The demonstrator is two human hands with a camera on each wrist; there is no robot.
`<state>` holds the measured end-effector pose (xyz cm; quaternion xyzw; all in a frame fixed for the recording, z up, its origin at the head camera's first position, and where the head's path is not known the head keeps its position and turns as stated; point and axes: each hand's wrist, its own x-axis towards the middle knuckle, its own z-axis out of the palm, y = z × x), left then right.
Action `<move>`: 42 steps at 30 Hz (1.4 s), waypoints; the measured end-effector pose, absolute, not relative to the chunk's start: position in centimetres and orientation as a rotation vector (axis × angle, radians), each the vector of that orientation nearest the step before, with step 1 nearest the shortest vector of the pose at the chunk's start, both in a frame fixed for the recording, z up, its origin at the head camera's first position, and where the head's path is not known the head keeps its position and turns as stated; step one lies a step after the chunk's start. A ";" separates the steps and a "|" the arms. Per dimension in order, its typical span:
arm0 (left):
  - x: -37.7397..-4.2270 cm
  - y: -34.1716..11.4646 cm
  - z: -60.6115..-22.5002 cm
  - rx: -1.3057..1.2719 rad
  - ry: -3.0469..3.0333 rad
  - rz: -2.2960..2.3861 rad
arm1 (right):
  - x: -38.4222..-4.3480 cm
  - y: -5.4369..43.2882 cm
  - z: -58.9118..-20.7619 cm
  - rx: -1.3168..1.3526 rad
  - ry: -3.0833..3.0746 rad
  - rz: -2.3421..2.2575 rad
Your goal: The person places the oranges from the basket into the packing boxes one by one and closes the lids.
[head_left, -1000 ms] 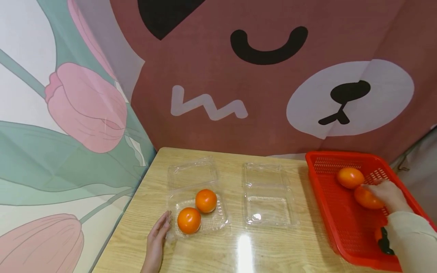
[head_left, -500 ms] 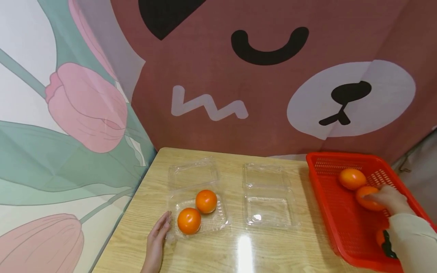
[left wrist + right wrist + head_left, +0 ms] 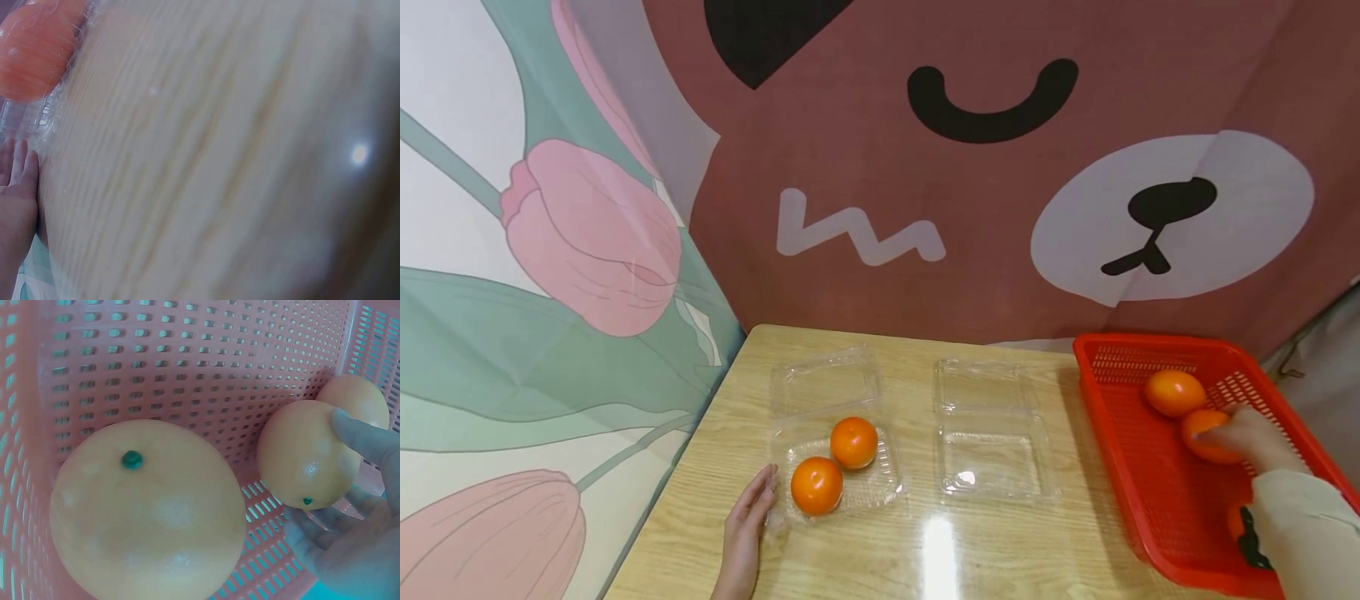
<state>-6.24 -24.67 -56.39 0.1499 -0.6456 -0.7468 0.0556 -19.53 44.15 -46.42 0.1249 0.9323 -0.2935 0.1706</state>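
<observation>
Inside the red basket, my right hand [image 3: 1262, 435] grips an orange [image 3: 1212, 436]. The right wrist view shows the thumb on one side of that orange [image 3: 306, 456] and curled fingers on the other. Touching or close behind it sits a second orange [image 3: 1175, 393]. A third orange [image 3: 150, 512] lies nearer the wrist camera, partly hidden by the sleeve in the head view. My left hand [image 3: 745, 525] rests with straight fingers beside the left edge of an open clear plastic clamshell box [image 3: 880, 492]. That box holds two oranges, one front left [image 3: 817, 486] and one back right [image 3: 853, 443].
Another open clear clamshell box [image 3: 988, 458] lies mid-table with nothing in it. The red basket [image 3: 1116, 475] stands at the table's right side, its walls raised and perforated. A printed cloth [image 3: 865, 300] hangs behind the wooden table [image 3: 850, 567].
My right hand has shifted slightly on the orange in the basket, so more of the fruit shows. The left hand and both boxes stay where they were.
</observation>
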 end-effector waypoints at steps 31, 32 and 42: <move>-6.3 -24.7 -56.3 0.435 -1.959 -2.263 | -19.1 42.2 -43.8 0.452 2.860 -0.650; -6.3 -24.7 -56.3 0.435 -1.956 -2.263 | -19.1 42.2 -43.8 0.442 2.873 -0.658; -6.2 -24.6 -56.3 0.411 -1.952 -2.265 | -18.1 41.0 -42.4 0.319 2.987 -0.653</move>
